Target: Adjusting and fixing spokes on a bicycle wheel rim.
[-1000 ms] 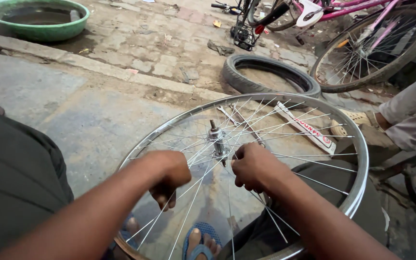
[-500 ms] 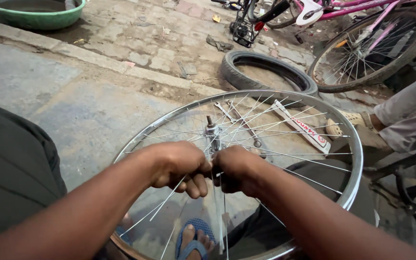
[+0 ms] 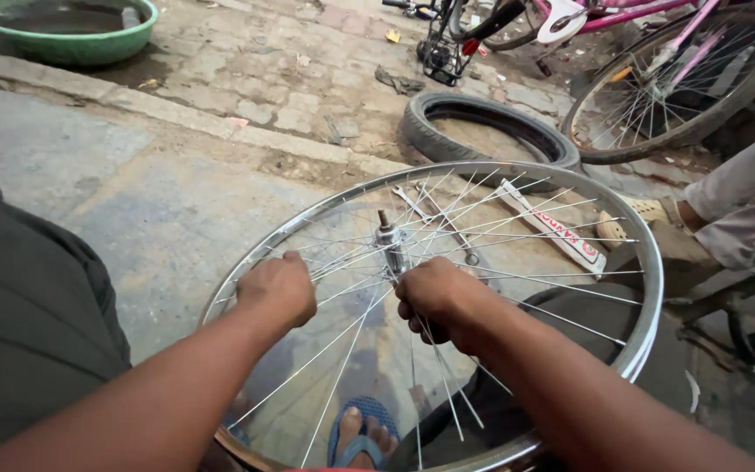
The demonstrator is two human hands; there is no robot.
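While the bicycle wheel [image 3: 447, 306] sits tilted across the person's lap, rim [image 3: 648, 262] twd the pavement, both hands work in the spokes nr the hub [image 3: 387, 236]. Left hand [image 3: 277, 287]: fingers curled closed on spokes on the left side. Right hand [image 3: 434, 297]: fingers clenched around a cluster of spokes just below the hub; whether a small tool is inside the fist can't be told. Status, as judged: spokes laced hub-to-rim all round, axle in place, so lacing appears largely done; no tyre on the rim, so fitting is left. Spoke tension not readable. Nearby: loose tyre [image 3: 482, 131] on the paving, flat white-red carton [image 3: 552, 225] behind the wheel, green basin [image 3: 63, 31] far left, pink bicycle [image 3: 657, 61] at rear.
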